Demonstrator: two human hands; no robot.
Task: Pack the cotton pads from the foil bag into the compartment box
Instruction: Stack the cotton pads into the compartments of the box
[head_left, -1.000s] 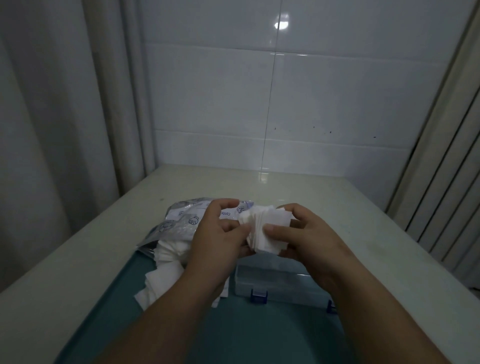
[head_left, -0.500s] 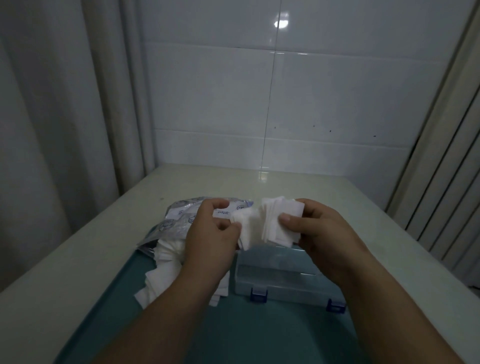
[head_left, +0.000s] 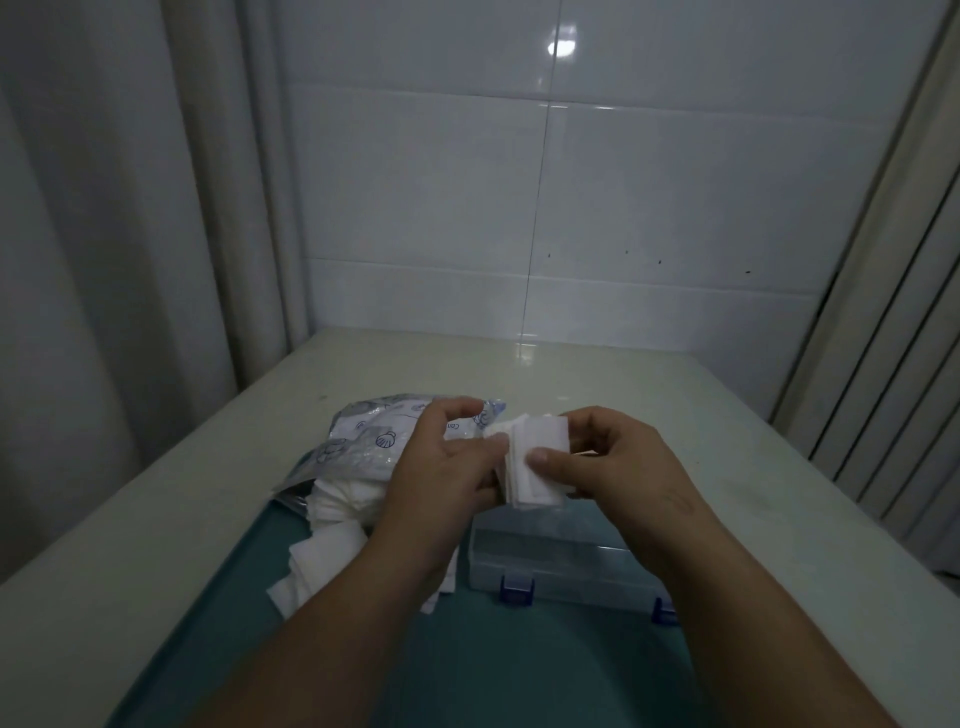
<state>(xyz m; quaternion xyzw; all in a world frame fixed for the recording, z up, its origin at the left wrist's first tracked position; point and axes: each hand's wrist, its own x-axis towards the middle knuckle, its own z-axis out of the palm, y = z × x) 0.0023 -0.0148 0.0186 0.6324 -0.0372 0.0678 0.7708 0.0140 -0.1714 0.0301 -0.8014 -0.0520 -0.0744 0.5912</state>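
Observation:
Both hands hold a small stack of white square cotton pads (head_left: 540, 462) above the table. My right hand (head_left: 608, 467) grips the stack with its thumb across the front. My left hand (head_left: 441, 467) pinches the stack's left edge. Beneath them lies the clear compartment box (head_left: 550, 566) with blue latches; its lid looks down. The printed foil bag (head_left: 379, 436) lies to the left, behind my left hand, with more loose pads (head_left: 322, 545) spilling out of it towards me.
A teal mat (head_left: 467, 660) covers the near part of the pale table (head_left: 753, 493). White tiled wall behind, a curtain on the left, ribbed panels on the right.
The fanned-out pads have been squared into a tighter stack. My hands came closer together and the right thumb now lies across the front of the stack.

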